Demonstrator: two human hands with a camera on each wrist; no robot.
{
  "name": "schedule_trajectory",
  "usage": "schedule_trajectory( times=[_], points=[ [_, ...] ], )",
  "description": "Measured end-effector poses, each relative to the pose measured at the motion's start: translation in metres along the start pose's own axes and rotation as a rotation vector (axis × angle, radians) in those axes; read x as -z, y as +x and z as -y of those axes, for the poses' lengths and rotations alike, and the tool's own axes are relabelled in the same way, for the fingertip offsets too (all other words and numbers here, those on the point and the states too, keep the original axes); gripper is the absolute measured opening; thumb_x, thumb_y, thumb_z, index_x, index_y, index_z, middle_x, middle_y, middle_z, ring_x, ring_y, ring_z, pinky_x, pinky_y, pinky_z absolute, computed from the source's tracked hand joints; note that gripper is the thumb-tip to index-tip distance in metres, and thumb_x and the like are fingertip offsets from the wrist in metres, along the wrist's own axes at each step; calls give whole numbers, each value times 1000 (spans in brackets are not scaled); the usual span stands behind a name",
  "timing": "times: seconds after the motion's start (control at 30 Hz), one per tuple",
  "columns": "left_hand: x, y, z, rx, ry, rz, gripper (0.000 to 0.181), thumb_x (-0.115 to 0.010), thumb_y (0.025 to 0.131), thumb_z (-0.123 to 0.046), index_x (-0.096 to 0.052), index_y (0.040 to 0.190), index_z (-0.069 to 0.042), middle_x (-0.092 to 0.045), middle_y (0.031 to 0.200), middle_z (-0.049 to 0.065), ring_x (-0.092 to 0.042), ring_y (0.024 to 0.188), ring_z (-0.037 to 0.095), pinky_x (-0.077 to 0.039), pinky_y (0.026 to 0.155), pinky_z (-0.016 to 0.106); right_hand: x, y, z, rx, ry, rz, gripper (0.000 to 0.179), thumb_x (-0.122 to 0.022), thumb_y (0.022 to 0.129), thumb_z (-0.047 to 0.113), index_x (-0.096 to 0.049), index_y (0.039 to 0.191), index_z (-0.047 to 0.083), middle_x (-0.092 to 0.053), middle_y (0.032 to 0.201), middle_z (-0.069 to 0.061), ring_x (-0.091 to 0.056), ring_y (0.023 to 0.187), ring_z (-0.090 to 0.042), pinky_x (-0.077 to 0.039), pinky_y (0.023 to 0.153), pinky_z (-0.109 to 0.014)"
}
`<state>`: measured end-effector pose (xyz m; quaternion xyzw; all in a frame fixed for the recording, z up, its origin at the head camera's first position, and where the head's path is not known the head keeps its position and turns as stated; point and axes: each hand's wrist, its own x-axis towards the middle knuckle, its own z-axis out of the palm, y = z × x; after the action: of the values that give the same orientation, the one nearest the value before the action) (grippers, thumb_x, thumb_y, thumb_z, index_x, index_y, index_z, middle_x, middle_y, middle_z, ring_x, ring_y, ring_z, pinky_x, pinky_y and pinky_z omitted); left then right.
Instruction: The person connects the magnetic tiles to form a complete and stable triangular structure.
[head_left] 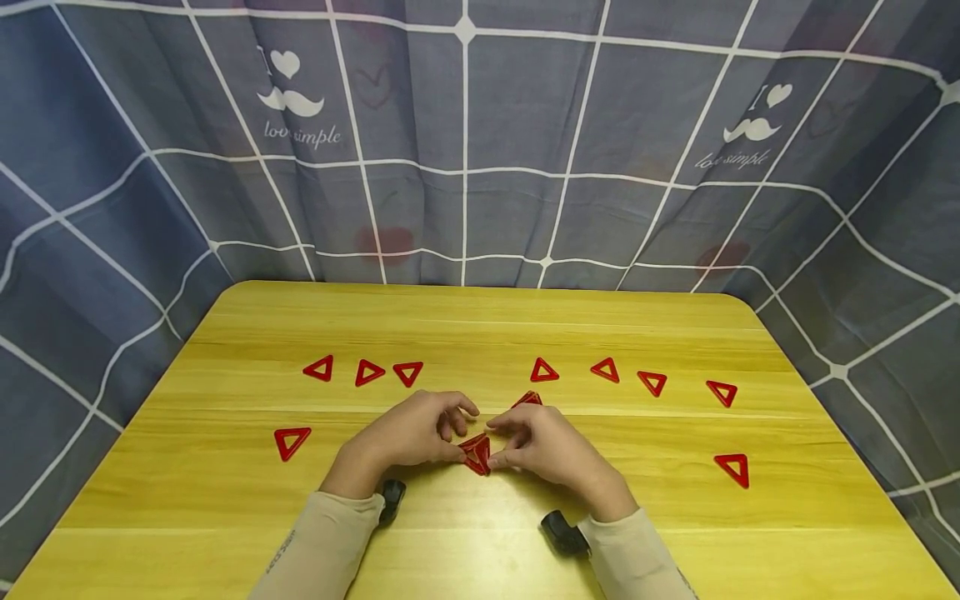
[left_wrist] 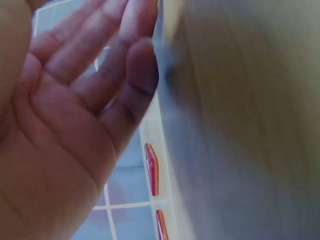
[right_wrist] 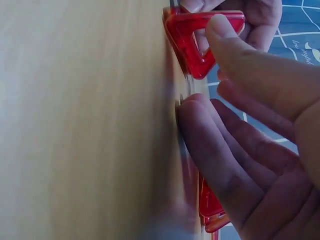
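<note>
A small pyramid of red triangular tiles (head_left: 476, 454) stands on the table between both hands. My left hand (head_left: 416, 429) holds it from the left, thumb at its lower left corner, fingers bent above. From the right my right hand (head_left: 547, 446) holds it; in the right wrist view that thumb (right_wrist: 220, 25) lies on the face of a red triangular tile (right_wrist: 182, 35) with an open centre. The left hand's fingers (right_wrist: 270, 20) show behind that tile. In the left wrist view the left palm (left_wrist: 65, 135) and bent fingers appear, and the pyramid is out of sight.
Another red triangular piece (head_left: 529, 398) stands just behind the right hand, partly hidden by it. Flat red triangles (head_left: 370, 372) lie along the back left, more red triangles (head_left: 652, 382) along the back right. The wooden table (head_left: 465, 550) meets a checked curtain (head_left: 495, 208).
</note>
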<state>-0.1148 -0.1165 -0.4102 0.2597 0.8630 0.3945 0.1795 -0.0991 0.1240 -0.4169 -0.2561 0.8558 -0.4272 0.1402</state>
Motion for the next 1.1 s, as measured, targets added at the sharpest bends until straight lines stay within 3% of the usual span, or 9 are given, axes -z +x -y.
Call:
schedule_trajectory(
  times=[0.2,0.4,0.63,0.87,1.1],
  points=[
    [1,1,2,71,36,-47,35,-87,79,-11,-65,106,-9,-64,71,-7,-58,62,12,-49,61,31,-2,-1,0,37,54,15,34,-84,84,14,-74,115,6,-66,106,-6,-65,76,-12,-55,65,-29],
    [-1,1,0,54,14,-58,29,-83,83,-6,-65,106,-8,-67,76,-9,-62,70,10,-52,71,33,-4,-1,0,20,12,10,24,-85,83,16,-75,104,11,-67,94,0,-63,73,-10,-54,64,-28],
    [-1,2,-1,45,-29,-49,29,-81,85,-6,-65,110,-8,-70,86,-7,-65,78,10,-54,75,34,-6,0,0,13,16,25,41,-86,83,19,-73,120,8,-68,92,5,-63,71,-9,-54,64,-28],
    [21,-12,5,66,-47,-100,36,-82,83,-5,-66,115,-5,-69,100,3,-62,82,18,-52,74,35,-10,3,1,48,-21,20,39,-85,84,24,-75,120,13,-69,96,12,-61,77,-7,-53,69,-27],
    [51,-44,22,138,-1,-195,47,-88,79,-15,-66,121,-10,-63,116,6,-57,96,26,-50,83,41,-12,6,0,71,-72,15,34,-83,86,23,-77,118,14,-68,94,15,-57,79,-8,-50,70,-28]
  ],
)
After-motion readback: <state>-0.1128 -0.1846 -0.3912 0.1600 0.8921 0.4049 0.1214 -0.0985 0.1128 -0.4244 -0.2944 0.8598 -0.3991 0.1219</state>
